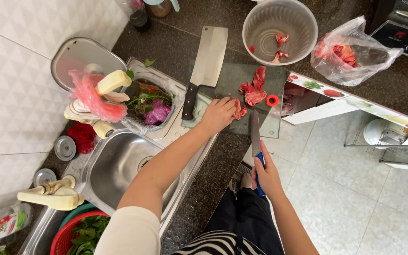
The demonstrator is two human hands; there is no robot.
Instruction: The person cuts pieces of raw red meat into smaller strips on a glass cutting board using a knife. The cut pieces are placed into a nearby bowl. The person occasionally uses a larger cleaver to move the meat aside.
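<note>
Right hand (266, 175) holds knife (255, 134), blade pointing away toward meat (239, 109).

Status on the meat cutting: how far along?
Partly done. Done: a few cut pieces lie in the grey bowl. In hand: the left hand pins a piece of raw meat on the glass cutting board, and the right hand holds a blue-handled knife beside it. Left: a larger meat chunk on the board and more in the plastic bag. The cleaver lies idle.
</note>
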